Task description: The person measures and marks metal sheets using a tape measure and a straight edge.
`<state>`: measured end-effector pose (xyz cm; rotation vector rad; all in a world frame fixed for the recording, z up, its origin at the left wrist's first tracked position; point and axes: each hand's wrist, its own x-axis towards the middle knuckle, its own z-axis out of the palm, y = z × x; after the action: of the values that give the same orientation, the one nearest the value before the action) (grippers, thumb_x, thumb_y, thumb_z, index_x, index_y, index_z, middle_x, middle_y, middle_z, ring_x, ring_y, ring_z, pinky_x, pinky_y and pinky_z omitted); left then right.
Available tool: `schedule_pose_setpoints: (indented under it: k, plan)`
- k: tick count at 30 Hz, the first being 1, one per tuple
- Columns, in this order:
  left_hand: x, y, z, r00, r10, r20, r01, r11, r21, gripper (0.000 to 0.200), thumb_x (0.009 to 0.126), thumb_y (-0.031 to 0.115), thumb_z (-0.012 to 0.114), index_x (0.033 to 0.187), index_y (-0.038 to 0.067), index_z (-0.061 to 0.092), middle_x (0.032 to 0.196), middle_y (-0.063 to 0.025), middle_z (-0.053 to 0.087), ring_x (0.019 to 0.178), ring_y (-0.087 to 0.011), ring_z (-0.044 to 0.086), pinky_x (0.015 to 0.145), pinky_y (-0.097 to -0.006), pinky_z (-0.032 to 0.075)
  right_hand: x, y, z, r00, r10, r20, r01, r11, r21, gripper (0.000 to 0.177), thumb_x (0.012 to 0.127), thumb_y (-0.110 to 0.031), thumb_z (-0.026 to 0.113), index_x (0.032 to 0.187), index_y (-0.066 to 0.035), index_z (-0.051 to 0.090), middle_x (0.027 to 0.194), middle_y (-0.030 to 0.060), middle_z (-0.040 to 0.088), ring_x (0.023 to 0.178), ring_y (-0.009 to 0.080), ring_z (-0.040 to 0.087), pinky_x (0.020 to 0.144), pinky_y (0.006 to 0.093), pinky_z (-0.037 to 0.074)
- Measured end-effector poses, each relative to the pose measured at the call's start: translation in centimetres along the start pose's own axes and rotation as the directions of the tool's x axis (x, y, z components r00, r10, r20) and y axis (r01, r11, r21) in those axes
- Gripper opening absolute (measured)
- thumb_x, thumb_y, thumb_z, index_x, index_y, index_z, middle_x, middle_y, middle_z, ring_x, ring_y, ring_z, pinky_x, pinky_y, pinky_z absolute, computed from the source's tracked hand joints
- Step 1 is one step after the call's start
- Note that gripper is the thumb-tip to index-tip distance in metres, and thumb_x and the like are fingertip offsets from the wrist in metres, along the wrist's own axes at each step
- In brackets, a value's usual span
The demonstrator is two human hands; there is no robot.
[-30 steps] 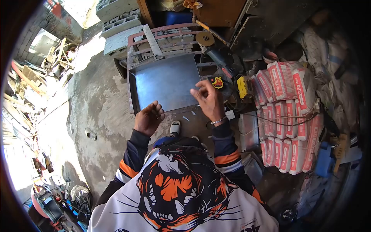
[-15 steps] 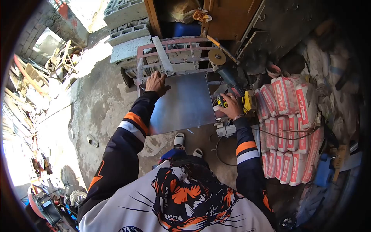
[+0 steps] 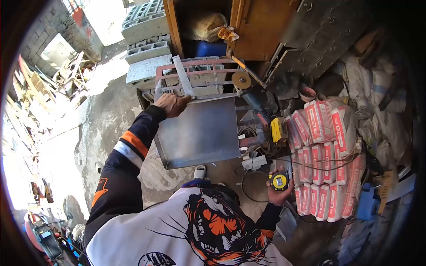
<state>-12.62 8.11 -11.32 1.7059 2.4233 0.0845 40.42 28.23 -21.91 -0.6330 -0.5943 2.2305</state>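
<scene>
one right hand (image 3: 279, 196) wraps the tape (image 3: 279, 181), lower right; left hand (image 3: 172, 105), grip unclear, braces the tray (image 3: 199, 131), centre; drawing tape out likely needs free fingers.

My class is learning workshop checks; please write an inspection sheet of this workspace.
Surface: barred frame under a metal sheet
Job's things: tape measure; flat strip across the frame
Clutter: grinder beside the sheet, disc exposed
Hands: left hand at the sheet's far-left corner; right hand holds the tape measure
Cables: one loops on the floor; another crosses the stacked bags
Surroundings: concrete blocks; spills, nothing seen
</scene>
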Motion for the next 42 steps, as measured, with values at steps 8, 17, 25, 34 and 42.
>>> schedule_pose_setpoints:
  k: [8,17,25,34,42]
  plan:
    - [-8.8,10.3,-8.8,0.894,0.194,-0.404,-0.159,0.980,0.119,0.027,0.086,0.018,0.071,0.106,0.011,0.054,0.092,-0.0081,0.063,0.083,-0.0320,0.068,0.071,-0.0455,0.052,-1.7,-2.0,1.7,0.970,0.078,0.230,-0.082,0.997,0.008,0.073,0.103,-0.055,0.049,0.154,-0.004,0.041,0.138,0.0182,0.057,0.121,0.0315,0.058,0.071,0.0423,0.054]
    - [-9.8,10.9,-3.9,0.817,0.173,-0.551,-0.038,0.968,0.247,0.014,0.090,0.016,0.066,0.102,0.016,0.059,0.098,-0.0054,0.060,0.095,-0.0258,0.061,0.083,-0.0399,0.045,1.8,-5.8,13.4,0.821,0.231,0.521,-0.055,0.942,-0.331,0.085,0.100,-0.056,0.060,0.160,-0.001,0.034,0.138,0.0207,0.055,0.118,0.0311,0.062,0.080,0.0444,0.060]
    - [-10.1,12.4,-6.3,0.900,-0.045,-0.433,-0.003,0.994,-0.110,0.037,0.095,0.040,0.071,0.109,0.008,0.057,0.101,-0.0101,0.054,0.096,-0.0319,0.056,0.086,-0.0416,0.041,5.0,-7.2,27.2,0.654,0.413,0.634,0.448,0.464,-0.764,0.060,0.103,-0.040,0.063,0.145,0.002,0.057,0.119,0.0096,0.070,0.103,0.0131,0.065,0.092,0.0268,0.051]
    - [-9.4,10.5,-7.6,0.932,-0.124,-0.341,-0.158,0.708,-0.688,0.048,0.105,0.047,0.059,0.121,0.002,0.069,0.107,-0.0123,0.064,0.098,-0.0317,0.065,0.096,-0.0464,0.044,10.0,1.3,39.8,0.507,0.661,0.553,0.755,-0.030,-0.656,0.076,0.094,-0.064,0.066,0.127,0.004,0.066,0.105,0.0204,0.074,0.100,0.0299,0.071,0.091,0.0410,0.053]
    - [-10.2,8.1,-6.8,0.981,-0.150,-0.125,-0.059,0.384,-0.921,0.034,0.098,0.032,0.076,0.113,0.003,0.067,0.095,0.0000,0.064,0.091,-0.0108,0.057,0.084,-0.0288,0.047,11.2,5.1,41.6,0.421,0.747,0.515,0.794,-0.029,-0.607,0.063,0.091,-0.064,0.068,0.114,-0.005,0.068,0.098,0.0194,0.072,0.098,0.0344,0.070,0.086,0.0451,0.052]
